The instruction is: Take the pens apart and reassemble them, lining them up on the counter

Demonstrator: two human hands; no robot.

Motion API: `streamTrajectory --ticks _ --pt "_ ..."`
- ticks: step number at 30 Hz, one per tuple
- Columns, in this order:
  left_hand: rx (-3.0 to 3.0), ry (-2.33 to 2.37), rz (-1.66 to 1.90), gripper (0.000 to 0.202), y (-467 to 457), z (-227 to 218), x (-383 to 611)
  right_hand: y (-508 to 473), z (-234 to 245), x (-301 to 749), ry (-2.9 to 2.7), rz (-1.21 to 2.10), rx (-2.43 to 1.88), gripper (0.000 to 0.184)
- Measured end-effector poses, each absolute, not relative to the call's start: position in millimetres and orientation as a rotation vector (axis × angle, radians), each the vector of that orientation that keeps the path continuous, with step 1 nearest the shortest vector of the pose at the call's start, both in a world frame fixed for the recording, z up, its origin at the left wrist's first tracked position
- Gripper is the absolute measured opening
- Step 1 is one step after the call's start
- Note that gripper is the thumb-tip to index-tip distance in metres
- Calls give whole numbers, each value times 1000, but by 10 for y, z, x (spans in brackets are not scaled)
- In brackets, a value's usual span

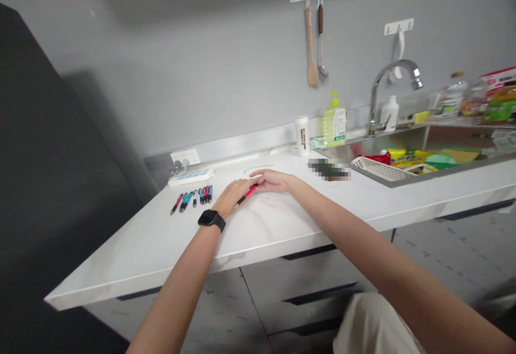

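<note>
A pink and black pen (245,196) slants between my hands over the white counter, its tip pointing down toward me. My right hand (273,180) closes its fingers around the pen's upper end. Close against it, my left hand (234,193), with a black watch on the wrist, reaches to the same end of the pen. Most of the left fingers are hidden, so their grip on the pen is unclear. Left of my hands lie several pink, blue and white pens (194,198), roughly side by side in a row.
Behind the pens sit a white power strip (191,176) and a wall socket (185,157). A white canister (301,136), a yellow-green soap bottle (335,122) and a blurred dark item (329,169) stand right of my hands. Farther right is a sink (433,133) holding packets and a white basket (381,169).
</note>
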State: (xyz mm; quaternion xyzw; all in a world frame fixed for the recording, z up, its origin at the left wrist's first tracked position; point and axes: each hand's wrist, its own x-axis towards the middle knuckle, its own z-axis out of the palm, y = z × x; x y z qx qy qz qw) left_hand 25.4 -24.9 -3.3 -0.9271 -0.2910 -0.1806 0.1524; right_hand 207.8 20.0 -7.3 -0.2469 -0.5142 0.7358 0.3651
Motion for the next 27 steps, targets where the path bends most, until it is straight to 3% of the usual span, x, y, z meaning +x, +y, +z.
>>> streamTrajectory --ticks 13,27 --pt "-2608 -826 -493 21 -205 -58 334 137 -27 2114 -1415 1755 -759 42" --pt "-2658 -800 -459 35 -350 25 327 114 -5 2157 -1419 1759 -755 41"
